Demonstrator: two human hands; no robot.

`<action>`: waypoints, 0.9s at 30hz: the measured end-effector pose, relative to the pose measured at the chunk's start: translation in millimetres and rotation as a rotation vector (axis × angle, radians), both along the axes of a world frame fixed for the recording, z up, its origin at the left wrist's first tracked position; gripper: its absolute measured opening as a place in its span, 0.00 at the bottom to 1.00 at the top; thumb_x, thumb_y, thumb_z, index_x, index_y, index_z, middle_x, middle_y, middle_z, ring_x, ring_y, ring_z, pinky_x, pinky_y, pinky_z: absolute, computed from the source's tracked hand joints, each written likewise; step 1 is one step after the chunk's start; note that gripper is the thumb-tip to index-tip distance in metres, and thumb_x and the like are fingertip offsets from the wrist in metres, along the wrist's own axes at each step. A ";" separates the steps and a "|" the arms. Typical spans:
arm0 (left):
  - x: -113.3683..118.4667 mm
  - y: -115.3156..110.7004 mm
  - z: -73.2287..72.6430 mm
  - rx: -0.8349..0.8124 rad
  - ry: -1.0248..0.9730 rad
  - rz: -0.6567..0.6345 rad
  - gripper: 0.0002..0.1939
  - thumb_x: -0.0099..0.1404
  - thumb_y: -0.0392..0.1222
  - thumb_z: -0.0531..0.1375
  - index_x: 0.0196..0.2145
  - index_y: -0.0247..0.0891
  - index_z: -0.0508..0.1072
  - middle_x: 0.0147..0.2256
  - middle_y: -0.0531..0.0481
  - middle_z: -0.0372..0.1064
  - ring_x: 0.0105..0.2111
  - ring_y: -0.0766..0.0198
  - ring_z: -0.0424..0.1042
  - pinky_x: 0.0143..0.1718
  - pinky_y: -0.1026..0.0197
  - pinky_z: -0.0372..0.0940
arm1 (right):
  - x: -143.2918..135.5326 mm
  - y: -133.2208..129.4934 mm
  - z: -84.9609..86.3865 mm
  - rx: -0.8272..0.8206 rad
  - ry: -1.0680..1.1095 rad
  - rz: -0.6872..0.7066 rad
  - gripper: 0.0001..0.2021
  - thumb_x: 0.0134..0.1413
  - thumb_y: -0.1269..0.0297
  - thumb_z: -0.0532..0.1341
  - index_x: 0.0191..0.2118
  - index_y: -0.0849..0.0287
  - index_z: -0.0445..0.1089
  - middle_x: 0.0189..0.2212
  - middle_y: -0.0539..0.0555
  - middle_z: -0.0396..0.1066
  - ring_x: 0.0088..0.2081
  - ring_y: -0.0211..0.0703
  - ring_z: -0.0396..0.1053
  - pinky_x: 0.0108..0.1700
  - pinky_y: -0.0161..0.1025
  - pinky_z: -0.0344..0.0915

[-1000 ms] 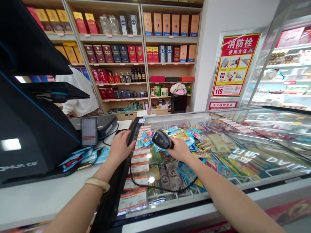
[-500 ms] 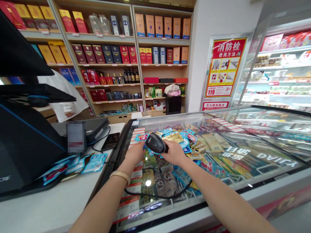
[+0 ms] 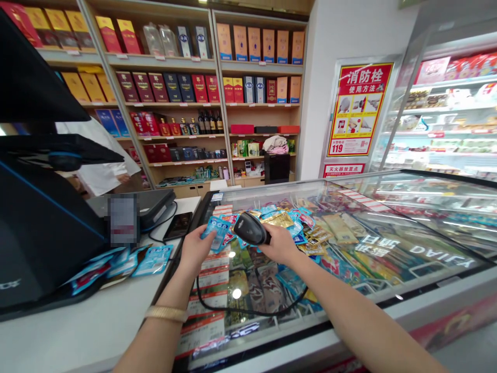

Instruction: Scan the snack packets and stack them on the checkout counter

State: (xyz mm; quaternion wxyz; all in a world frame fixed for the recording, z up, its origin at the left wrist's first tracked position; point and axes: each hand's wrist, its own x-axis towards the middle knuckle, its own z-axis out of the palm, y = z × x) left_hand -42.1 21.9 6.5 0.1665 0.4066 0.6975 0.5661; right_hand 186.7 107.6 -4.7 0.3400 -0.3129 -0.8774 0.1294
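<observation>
My left hand [image 3: 196, 249] pinches a blue snack packet [image 3: 216, 233] by its left edge, just above the freezer's glass lid. In my right hand [image 3: 280, 244] is a black barcode scanner [image 3: 250, 229], its head pointing left toward the packet. A black cable [image 3: 248, 312] loops below the scanner across the glass. Beyond and beside the scanner lies a heap of small packets [image 3: 281, 220], mostly blue and gold, on the lid. Several more packets [image 3: 153, 260] lie on the white counter at left, beside the black checkout machine.
A black checkout machine [image 3: 42, 223] and a phone [image 3: 177, 226] stand or lie on the white counter [image 3: 116, 321]. The glass-topped freezer [image 3: 373, 274] stretches to the right. Behind the counter are shelves of boxed bottles [image 3: 166, 87] and a person in white [image 3: 103, 173].
My left hand has moved left from the heap, now with a blue packet in its fingers. My right hand and the scanner have hardly moved. The person in white has shifted slightly.
</observation>
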 end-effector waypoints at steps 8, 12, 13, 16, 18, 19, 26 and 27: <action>4.2 0.4 3.1 0.315 -0.649 -0.009 0.22 0.36 0.39 0.69 0.32 0.36 0.71 0.25 0.53 0.72 0.28 0.61 0.73 0.32 0.59 0.68 | 0.5 -0.3 0.2 0.022 0.004 0.017 0.13 0.45 0.63 0.64 0.40 0.56 0.72 0.36 0.55 0.76 0.37 0.49 0.73 0.35 0.37 0.60; 2.0 2.5 1.1 0.362 -0.665 0.025 0.21 0.35 0.36 0.69 0.30 0.36 0.69 0.26 0.53 0.73 0.26 0.66 0.71 0.31 0.62 0.67 | 0.7 0.2 -0.4 0.023 -0.011 0.013 0.13 0.45 0.62 0.64 0.39 0.57 0.71 0.35 0.55 0.76 0.37 0.49 0.73 0.35 0.37 0.60; 2.0 2.9 -0.1 0.363 -0.668 0.024 0.22 0.35 0.35 0.70 0.30 0.36 0.68 0.25 0.53 0.72 0.26 0.67 0.71 0.31 0.63 0.67 | 0.8 0.0 -0.4 0.021 -0.014 0.014 0.13 0.45 0.62 0.64 0.40 0.57 0.71 0.35 0.55 0.76 0.37 0.50 0.73 0.35 0.37 0.60; 3.2 4.1 -3.1 0.359 -0.670 0.007 0.22 0.35 0.35 0.70 0.30 0.36 0.67 0.25 0.54 0.72 0.27 0.66 0.71 0.33 0.62 0.68 | 0.3 -1.1 0.3 0.014 -0.033 0.018 0.14 0.46 0.61 0.64 0.42 0.57 0.71 0.37 0.55 0.76 0.39 0.50 0.73 0.37 0.37 0.60; 4.7 4.8 -4.2 0.352 -0.668 -0.009 0.22 0.34 0.35 0.70 0.29 0.36 0.67 0.25 0.54 0.72 0.27 0.66 0.72 0.34 0.60 0.69 | -1.1 -1.6 1.2 0.007 -0.064 0.012 0.14 0.47 0.61 0.64 0.42 0.56 0.71 0.38 0.55 0.76 0.40 0.50 0.73 0.37 0.37 0.61; 5.5 5.2 -4.3 0.347 -0.670 -0.012 0.22 0.34 0.36 0.71 0.29 0.36 0.68 0.25 0.54 0.71 0.27 0.66 0.72 0.34 0.60 0.69 | -2.1 -1.7 1.7 0.003 -0.082 0.007 0.14 0.47 0.60 0.64 0.41 0.56 0.71 0.37 0.54 0.76 0.40 0.50 0.73 0.37 0.37 0.60; 9.0 6.5 -2.0 0.308 -0.649 -0.023 0.23 0.33 0.36 0.71 0.29 0.36 0.68 0.24 0.56 0.69 0.27 0.67 0.71 0.33 0.61 0.68 | -10.0 0.4 6.9 -0.034 -0.184 -0.015 0.12 0.49 0.59 0.63 0.40 0.54 0.71 0.37 0.53 0.76 0.40 0.48 0.72 0.37 0.37 0.60; 9.2 6.4 -1.6 0.304 -0.640 -0.025 0.22 0.33 0.37 0.71 0.29 0.36 0.68 0.23 0.56 0.69 0.26 0.66 0.70 0.33 0.61 0.68 | -10.5 0.7 7.6 -0.036 -0.190 -0.019 0.12 0.49 0.58 0.63 0.40 0.54 0.71 0.37 0.53 0.76 0.40 0.48 0.72 0.37 0.37 0.60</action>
